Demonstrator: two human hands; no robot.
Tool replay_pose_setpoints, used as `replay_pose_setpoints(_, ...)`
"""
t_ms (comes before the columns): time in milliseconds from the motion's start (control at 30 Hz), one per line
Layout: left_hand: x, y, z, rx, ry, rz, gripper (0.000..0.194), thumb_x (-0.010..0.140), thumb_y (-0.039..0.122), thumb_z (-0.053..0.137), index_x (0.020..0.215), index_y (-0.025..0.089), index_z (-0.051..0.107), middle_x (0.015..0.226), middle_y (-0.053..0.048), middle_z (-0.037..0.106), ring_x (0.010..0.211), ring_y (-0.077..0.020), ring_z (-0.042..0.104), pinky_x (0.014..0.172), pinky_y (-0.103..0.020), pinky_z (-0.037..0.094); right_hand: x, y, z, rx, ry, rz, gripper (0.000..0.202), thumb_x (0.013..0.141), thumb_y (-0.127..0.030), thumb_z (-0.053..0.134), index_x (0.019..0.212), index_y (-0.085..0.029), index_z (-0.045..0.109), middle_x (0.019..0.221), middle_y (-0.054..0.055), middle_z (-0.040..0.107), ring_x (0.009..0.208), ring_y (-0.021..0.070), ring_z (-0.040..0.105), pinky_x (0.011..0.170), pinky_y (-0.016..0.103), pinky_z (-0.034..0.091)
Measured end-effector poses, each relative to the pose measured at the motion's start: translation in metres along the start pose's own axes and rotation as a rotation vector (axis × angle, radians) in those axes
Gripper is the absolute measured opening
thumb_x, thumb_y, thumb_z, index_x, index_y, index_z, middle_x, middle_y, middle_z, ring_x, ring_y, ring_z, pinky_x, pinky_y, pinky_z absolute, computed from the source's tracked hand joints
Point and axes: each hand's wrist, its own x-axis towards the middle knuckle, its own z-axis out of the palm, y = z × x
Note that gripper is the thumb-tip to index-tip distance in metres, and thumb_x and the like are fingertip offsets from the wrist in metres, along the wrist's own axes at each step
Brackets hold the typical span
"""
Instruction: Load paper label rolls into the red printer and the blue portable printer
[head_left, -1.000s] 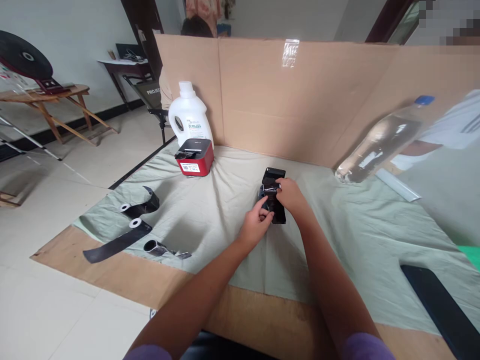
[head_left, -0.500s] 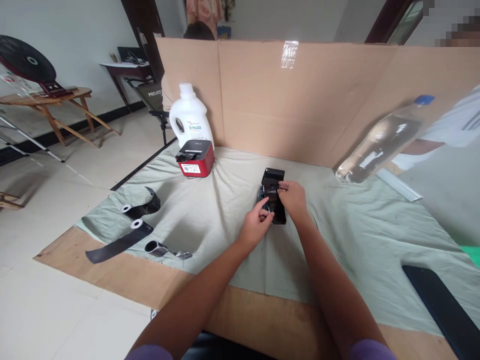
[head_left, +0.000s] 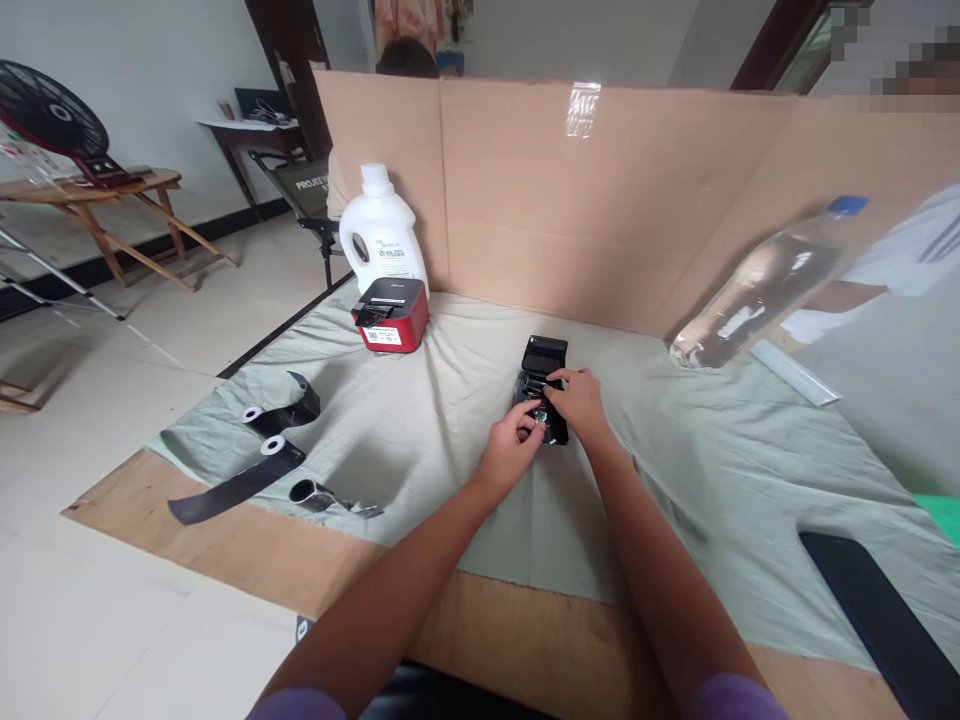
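Note:
In the middle of the cloth lies a small black device (head_left: 546,352) with its lid tilted up at the far end. A glossy black strip (head_left: 556,432) lies over its near part. My left hand (head_left: 511,440) reaches in from the left, thumb and forefinger curled together on the strip. From the right, my right hand (head_left: 579,400) has its fingers bent down onto the device, touching the strip near the lid. The fingers hide part of the device's inside. What exactly each fingertip pinches is small and partly covered.
At left lie a black roll with a curled tail (head_left: 289,412), a roll with a long tail (head_left: 236,485) and a loose tube (head_left: 311,495). A red printer (head_left: 401,325) stands before a white jug (head_left: 381,235). Right are a water bottle (head_left: 765,290) and a phone (head_left: 874,610). Cardboard (head_left: 555,200) stands behind.
My right hand has moved slightly left and inward over the device. The strip has shifted, showing more of the device near the lid. My left hand has stayed nearly in place.

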Motion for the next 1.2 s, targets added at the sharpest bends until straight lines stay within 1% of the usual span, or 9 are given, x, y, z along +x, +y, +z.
replay_pose_setpoints(100,0.001,-0.001,0.0,-0.008,0.012,0.021,0.035,0.088,0.027,0.061,0.121,0.016,0.065,0.073,0.003,0.057,0.063,-0.0088,0.05,0.063,-0.021,0.042,0.002,0.003,0.0,0.033,-0.005,0.012,0.027,0.077,-0.027,0.067,0.102,-0.026,0.079,0.101,0.01,0.061,0.099,0.0266,0.056,0.098,0.042,0.042)
replay_pose_setpoints(267,0.005,-0.008,-0.001,-0.065,0.072,0.032,0.027,0.084,0.025,0.062,0.109,0.016,0.066,0.069,0.005,0.052,0.06,-0.0083,0.047,0.061,-0.021,0.039,0.006,0.006,0.002,0.069,-0.008,0.021,0.027,0.075,-0.026,0.069,0.1,-0.025,0.08,0.102,0.009,0.06,0.094,0.025,0.056,0.098,0.042,0.043)
replay_pose_setpoints(500,0.009,-0.007,-0.004,-0.137,0.099,-0.002,0.019,0.079,0.026,0.062,0.094,0.017,0.065,0.061,0.007,0.046,0.053,-0.0078,0.04,0.055,-0.021,0.034,0.013,0.008,0.006,0.121,-0.016,-0.154,0.025,0.081,-0.027,0.067,0.1,-0.028,0.082,0.114,0.011,0.061,0.114,0.0286,0.05,0.107,0.045,0.038)
replay_pose_setpoints(667,0.007,-0.007,-0.003,-0.136,0.094,-0.004,0.017,0.079,0.027,0.062,0.093,0.017,0.065,0.06,0.007,0.045,0.053,-0.0078,0.038,0.054,-0.021,0.032,0.017,0.004,0.006,0.058,-0.075,-0.165,0.022,0.081,-0.03,0.068,0.097,-0.028,0.083,0.119,0.012,0.06,0.13,0.0325,0.042,0.111,0.048,0.031)
replay_pose_setpoints(767,0.008,-0.008,-0.002,-0.127,0.094,-0.001,0.018,0.079,0.028,0.063,0.092,0.017,0.065,0.061,0.007,0.045,0.053,-0.008,0.038,0.054,-0.021,0.032,0.017,0.004,0.008,0.046,-0.093,-0.143,0.021,0.08,-0.029,0.069,0.096,-0.028,0.083,0.123,0.012,0.06,0.133,0.0331,0.04,0.11,0.049,0.031)
replay_pose_setpoints(900,0.008,-0.008,-0.003,-0.133,0.095,0.008,0.016,0.079,0.026,0.062,0.092,0.017,0.065,0.061,0.007,0.045,0.054,-0.0079,0.038,0.054,-0.021,0.032,0.015,0.005,0.013,0.083,-0.033,-0.102,0.018,0.078,-0.032,0.07,0.091,-0.026,0.081,0.116,0.01,0.062,0.127,0.0305,0.044,0.109,0.049,0.034)
replay_pose_setpoints(1000,0.008,-0.006,-0.003,-0.14,0.092,0.004,0.016,0.078,0.026,0.062,0.091,0.017,0.065,0.062,0.006,0.047,0.054,-0.0081,0.039,0.055,-0.021,0.032,0.017,0.005,0.014,0.15,0.056,-0.049,0.018,0.074,-0.031,0.07,0.089,-0.022,0.075,0.115,0.01,0.061,0.115,0.0275,0.051,0.105,0.046,0.039)
replay_pose_setpoints(1100,0.007,-0.006,-0.003,-0.139,0.093,0.004,0.016,0.077,0.027,0.061,0.089,0.017,0.064,0.062,0.006,0.047,0.056,-0.0085,0.04,0.057,-0.022,0.033,0.023,0.007,0.011,0.339,0.118,-0.011,0.018,0.076,-0.031,0.064,0.09,-0.021,0.065,0.11,0.008,0.064,0.098,0.0229,0.059,0.094,0.039,0.046)
replay_pose_setpoints(1200,0.006,-0.006,-0.004,-0.131,0.093,0.007,0.015,0.077,0.028,0.061,0.086,0.017,0.065,0.061,0.006,0.048,0.056,-0.0088,0.042,0.057,-0.022,0.034,0.028,0.011,0.006,0.546,0.104,-0.015,0.016,0.078,-0.036,0.058,0.087,-0.022,0.056,0.101,0.005,0.068,0.088,0.0203,0.063,0.085,0.034,0.048)
